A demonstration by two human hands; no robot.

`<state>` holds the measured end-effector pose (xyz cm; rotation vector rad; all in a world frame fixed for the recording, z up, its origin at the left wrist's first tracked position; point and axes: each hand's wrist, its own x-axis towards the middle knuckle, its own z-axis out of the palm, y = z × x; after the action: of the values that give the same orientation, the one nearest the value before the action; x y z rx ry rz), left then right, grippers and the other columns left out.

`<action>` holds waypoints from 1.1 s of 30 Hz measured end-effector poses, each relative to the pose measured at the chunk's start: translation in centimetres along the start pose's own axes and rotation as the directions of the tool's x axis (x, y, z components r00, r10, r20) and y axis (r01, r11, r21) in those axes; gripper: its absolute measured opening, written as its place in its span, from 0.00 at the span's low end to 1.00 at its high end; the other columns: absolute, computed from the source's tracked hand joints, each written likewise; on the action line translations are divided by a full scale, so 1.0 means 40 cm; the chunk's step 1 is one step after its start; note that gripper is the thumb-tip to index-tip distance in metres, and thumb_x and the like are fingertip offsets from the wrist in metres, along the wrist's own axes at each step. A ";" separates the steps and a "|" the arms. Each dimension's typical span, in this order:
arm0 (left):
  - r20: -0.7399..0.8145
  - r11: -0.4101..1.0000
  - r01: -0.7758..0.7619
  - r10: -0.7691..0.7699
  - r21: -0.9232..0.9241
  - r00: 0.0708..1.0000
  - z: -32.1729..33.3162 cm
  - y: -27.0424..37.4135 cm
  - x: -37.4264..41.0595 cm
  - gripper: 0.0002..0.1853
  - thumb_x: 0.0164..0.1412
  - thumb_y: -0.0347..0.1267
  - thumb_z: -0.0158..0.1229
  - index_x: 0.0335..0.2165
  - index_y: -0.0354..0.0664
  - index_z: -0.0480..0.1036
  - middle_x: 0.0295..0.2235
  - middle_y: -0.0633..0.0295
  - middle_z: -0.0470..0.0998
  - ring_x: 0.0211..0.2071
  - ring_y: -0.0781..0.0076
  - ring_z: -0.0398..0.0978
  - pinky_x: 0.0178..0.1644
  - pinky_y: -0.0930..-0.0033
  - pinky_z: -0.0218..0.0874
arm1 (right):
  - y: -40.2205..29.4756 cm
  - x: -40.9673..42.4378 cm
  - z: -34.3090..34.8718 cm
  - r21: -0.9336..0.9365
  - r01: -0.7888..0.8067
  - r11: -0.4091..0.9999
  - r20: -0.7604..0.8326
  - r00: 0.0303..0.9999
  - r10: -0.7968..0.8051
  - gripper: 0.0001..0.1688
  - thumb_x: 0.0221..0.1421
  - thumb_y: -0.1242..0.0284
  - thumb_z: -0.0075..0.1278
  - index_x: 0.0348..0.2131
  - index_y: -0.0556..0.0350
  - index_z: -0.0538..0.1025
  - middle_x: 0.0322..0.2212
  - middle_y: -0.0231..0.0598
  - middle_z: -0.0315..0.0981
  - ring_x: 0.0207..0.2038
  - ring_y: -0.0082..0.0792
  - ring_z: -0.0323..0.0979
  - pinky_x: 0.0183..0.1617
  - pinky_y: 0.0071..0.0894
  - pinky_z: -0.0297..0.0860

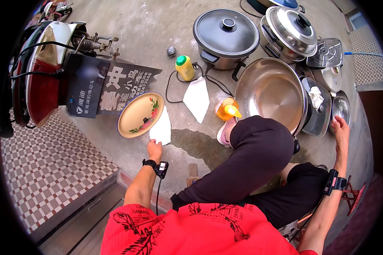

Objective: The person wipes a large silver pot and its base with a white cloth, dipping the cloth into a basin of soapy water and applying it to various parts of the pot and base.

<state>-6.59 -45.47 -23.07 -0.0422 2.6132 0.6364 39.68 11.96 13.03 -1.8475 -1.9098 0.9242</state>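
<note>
My left hand [154, 149] pinches the lower edge of a white cloth [161, 129]. That cloth lies partly under an enamel lid [140, 116] with painted flowers and a small black knob. At the right, my right hand [341, 126] is held by the rim of a metal bowl or lid [341, 106]; whether it touches it I cannot tell. A second white cloth [198, 98] lies flat on the ground. Near it are a yellow bottle with a green cap [185, 68] and an orange squeeze bottle [226, 109]. A large steel pan [274, 92] stands beyond my knee.
A lidded electric cooker [226, 35] with a cord and a stacked steel pot [292, 33] stand farther off. A glass lid [319, 118] bears a crumpled white thing [316, 97]. A steel-wool ball [171, 51] lies near the bottle. An electric scooter [41, 76] is at left.
</note>
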 end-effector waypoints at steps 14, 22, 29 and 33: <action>0.186 0.828 -0.560 0.556 -0.035 0.810 0.112 0.518 -0.112 0.19 0.52 0.35 0.62 0.42 0.38 0.71 0.33 0.55 0.74 0.36 0.53 0.75 0.38 0.57 0.68 | -0.075 0.007 0.048 -0.093 0.052 0.994 0.080 0.996 -0.045 0.23 0.56 0.66 0.50 0.48 0.59 0.72 0.38 0.32 0.74 0.37 0.22 0.71 0.42 0.21 0.64; 0.415 0.784 -0.575 0.455 0.233 0.788 0.237 0.545 -0.043 0.07 0.53 0.31 0.55 0.31 0.40 0.72 0.39 0.47 0.69 0.40 0.46 0.71 0.40 0.50 0.64 | -0.062 -0.021 0.020 -0.041 0.032 0.999 0.003 1.000 -0.031 0.22 0.54 0.70 0.49 0.47 0.66 0.72 0.35 0.36 0.74 0.35 0.24 0.70 0.44 0.23 0.65; 0.209 0.773 -0.630 0.606 0.075 0.768 0.190 0.558 -0.050 0.23 0.48 0.28 0.62 0.44 0.39 0.66 0.49 0.49 0.63 0.44 0.44 0.69 0.46 0.53 0.63 | -0.055 -0.031 0.009 0.029 0.042 0.999 -0.020 0.999 -0.041 0.21 0.54 0.72 0.50 0.46 0.64 0.72 0.35 0.37 0.75 0.34 0.25 0.73 0.42 0.23 0.67; 0.208 0.778 -0.623 0.598 0.078 0.774 0.239 0.555 -0.100 0.38 0.44 0.22 0.63 0.54 0.40 0.57 0.52 0.44 0.61 0.49 0.42 0.65 0.51 0.56 0.60 | -0.042 -0.039 0.011 0.057 0.080 0.995 -0.020 0.997 -0.079 0.20 0.53 0.72 0.51 0.45 0.64 0.73 0.35 0.38 0.76 0.34 0.25 0.73 0.39 0.23 0.68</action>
<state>-1.96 -21.72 -19.39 0.9118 2.4678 0.6181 38.28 10.44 14.09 -1.7283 -1.9103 0.9242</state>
